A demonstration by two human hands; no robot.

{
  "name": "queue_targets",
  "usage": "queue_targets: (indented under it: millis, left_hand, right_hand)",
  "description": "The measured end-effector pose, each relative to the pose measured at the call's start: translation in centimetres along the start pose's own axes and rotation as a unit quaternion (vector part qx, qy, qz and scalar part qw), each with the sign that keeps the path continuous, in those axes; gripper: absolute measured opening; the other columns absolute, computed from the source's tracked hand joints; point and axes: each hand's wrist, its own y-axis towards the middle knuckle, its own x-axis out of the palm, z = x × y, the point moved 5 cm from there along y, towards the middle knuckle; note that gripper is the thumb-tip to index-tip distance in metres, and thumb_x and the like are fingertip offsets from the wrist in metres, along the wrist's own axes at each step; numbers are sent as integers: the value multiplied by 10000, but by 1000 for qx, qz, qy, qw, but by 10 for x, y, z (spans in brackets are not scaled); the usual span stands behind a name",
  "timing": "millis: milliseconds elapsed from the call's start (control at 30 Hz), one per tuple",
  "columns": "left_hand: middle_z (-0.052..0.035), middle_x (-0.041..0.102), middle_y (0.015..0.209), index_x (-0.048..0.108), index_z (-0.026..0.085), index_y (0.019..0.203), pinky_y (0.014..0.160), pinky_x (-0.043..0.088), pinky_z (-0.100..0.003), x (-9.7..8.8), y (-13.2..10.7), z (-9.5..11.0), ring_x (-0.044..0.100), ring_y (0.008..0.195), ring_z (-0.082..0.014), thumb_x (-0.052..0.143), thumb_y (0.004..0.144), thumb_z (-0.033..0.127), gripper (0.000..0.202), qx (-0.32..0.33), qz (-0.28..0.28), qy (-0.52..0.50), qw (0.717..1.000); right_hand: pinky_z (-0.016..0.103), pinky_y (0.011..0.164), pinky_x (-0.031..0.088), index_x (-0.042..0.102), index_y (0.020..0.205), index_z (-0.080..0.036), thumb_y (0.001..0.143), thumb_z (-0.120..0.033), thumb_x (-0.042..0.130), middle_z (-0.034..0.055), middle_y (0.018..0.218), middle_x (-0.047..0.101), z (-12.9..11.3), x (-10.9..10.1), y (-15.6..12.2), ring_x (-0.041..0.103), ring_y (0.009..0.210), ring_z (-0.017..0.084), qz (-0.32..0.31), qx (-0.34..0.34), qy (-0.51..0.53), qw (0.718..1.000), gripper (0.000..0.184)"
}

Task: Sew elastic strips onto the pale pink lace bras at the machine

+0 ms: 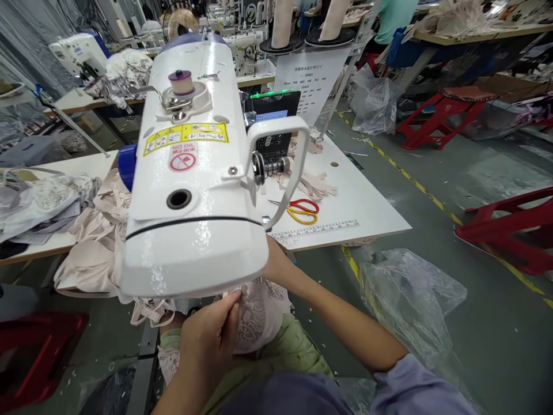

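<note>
A large white sewing machine (pixel 203 190) fills the middle of the view. Below its front end, a pale beige lace bra (pixel 254 320) hangs over my lap. My left hand (pixel 209 331) pinches the lace edge between thumb and fingers. Behind the machine's front corner is my right hand (pixel 276 262), mostly covered, so its fingers do not show. A strip of lace (pixel 168 360) hangs near my left wrist. More beige bras (pixel 97 253) are heaped left of the machine, their straps dangling over the edge.
Scissors (pixel 305 211) with red and yellow handles lie on the white table (pixel 371 213), near a ruler scale (pixel 319 230) and beige straps (pixel 315 184). A control panel (pixel 272 124) stands behind. Red stools (pixel 449 112) and plastic bags (pixel 410 294) are on the right-hand floor.
</note>
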Motion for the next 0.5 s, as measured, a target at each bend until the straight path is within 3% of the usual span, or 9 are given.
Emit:
queue_targets:
  millis: [200, 267, 400, 500]
  left_hand:
    - [-56, 772, 1044, 596, 218, 1298, 618, 554, -196, -3, -9, -9, 748, 834, -175, 450, 995, 278, 341, -36, -19, 8, 999]
    - [-80, 754, 1062, 572, 211, 1303, 604, 539, -201, -4, -12, -10, 734, 843, -180, 460, 998, 290, 335, -40, 8, 32, 999]
    - [-156, 665, 1126, 602, 170, 1220, 866, 510, -364, -3, -14, 5, 638, 1047, -272, 566, 950, 287, 297, 1, 128, 122, 984]
    - [-175, 622, 1203, 580, 156, 1298, 995, 412, -437, 9, -10, 24, 567, 1142, -304, 593, 932, 278, 386, 32, 134, 147, 979]
  right_hand:
    - [358, 827, 516, 617, 770, -197, 823, -219, 597, 48, 888, 617, -1, -2, -3, 570, 822, 192, 9, -23, 20, 999, 61]
    - [350, 817, 515, 628, 795, -201, 828, -218, 591, 48, 881, 620, -1, -1, -3, 573, 830, 197, 6, -26, 22, 999, 52]
    - [361, 804, 516, 582, 723, -203, 805, -213, 594, 53, 878, 603, -2, -2, -5, 560, 793, 192, 17, -14, 16, 1000, 83]
    - [362, 762, 517, 519, 651, -208, 792, -223, 592, 42, 826, 572, -2, -3, -6, 533, 745, 184, 31, 1, -2, 1000, 159]
